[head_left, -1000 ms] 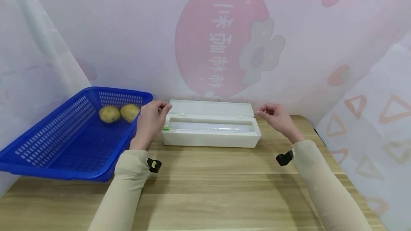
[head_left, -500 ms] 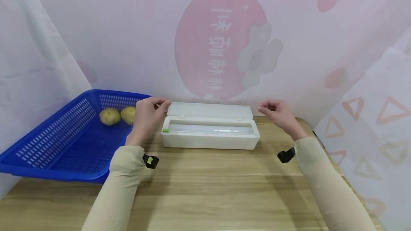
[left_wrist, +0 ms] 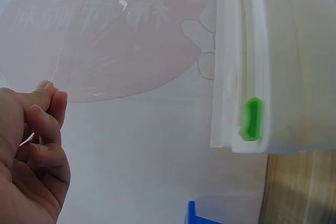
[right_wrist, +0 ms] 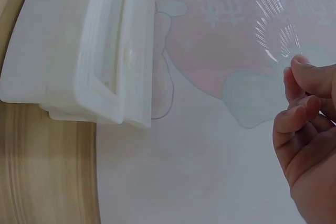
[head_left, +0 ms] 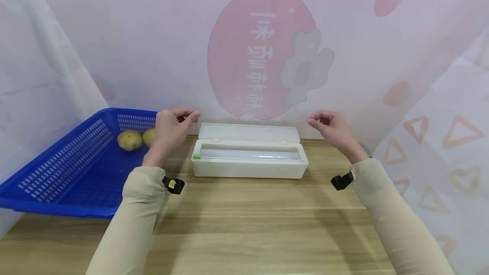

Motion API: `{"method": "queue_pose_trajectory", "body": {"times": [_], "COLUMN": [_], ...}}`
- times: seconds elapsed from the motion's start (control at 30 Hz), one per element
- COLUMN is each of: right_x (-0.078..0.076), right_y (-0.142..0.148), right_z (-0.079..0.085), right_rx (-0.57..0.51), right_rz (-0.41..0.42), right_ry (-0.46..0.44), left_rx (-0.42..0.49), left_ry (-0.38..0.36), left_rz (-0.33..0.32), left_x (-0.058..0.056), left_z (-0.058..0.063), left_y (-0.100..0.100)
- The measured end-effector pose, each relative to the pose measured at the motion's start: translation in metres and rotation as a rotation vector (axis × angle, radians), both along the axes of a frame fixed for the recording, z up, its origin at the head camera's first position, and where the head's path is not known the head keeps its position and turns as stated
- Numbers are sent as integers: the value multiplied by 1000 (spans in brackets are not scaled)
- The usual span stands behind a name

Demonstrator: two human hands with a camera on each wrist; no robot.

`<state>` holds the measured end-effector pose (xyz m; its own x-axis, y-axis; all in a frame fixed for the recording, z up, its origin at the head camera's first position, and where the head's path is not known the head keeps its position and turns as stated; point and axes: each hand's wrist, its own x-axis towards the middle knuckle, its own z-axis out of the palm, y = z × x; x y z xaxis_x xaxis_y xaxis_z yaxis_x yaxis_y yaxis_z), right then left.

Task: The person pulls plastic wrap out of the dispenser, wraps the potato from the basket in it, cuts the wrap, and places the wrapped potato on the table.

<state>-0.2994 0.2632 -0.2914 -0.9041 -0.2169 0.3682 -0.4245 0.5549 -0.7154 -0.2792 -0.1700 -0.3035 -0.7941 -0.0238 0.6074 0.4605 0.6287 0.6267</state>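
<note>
Clear cling film stretches between my two hands, showing mainly as glints in the left wrist view and as fine creases (right_wrist: 269, 1) in the right. My left hand (head_left: 168, 133) pinches one edge between thumb and forefinger, up and left of the white wrap dispenser (head_left: 250, 169). On the opposite side my right hand (head_left: 335, 134) pinches the other edge, its remaining fingers curled. The dispenser stands on the table with its lid (head_left: 248, 133) tipped back, a film roll (head_left: 244, 153) inside and a green slide cutter (left_wrist: 252, 120) at its left end.
A blue basket (head_left: 68, 211) stands at the left, partly behind my left forearm. Two potatoes lie in it, one (head_left: 130, 140) in full view and the other (head_left: 148, 137) half hidden by my hand. A printed cloth (head_left: 355, 46) hangs behind the wooden table (head_left: 244, 224).
My hands have moved slightly higher and farther apart, left hand leftward and right hand a little rightward, both still pinching the film. The dispenser stays in place with its lid back.
</note>
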Motion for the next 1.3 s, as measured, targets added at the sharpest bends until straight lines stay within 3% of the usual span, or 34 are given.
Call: {"method": "queue_pose_trajectory", "body": {"times": [0.23,0.53,0.7,1.3], "right_x": [0,2,9,-21], "right_y": [-3,-5,-10,-18], "right_z": [10,23,39,78], "right_rx": [-44,-44,-26,-39], "right_rz": [0,-46,-67,-146], "right_ry": [37,87,114,228], "left_rx": [-13,-44,-93,-148], "left_ry": [59,153,189,251], "left_rz": [-20,-43,-45,31], "left_x": [0,-7,-14,-30], "left_z": [14,28,42,94], "left_y": [-1,-2,0,8]}}
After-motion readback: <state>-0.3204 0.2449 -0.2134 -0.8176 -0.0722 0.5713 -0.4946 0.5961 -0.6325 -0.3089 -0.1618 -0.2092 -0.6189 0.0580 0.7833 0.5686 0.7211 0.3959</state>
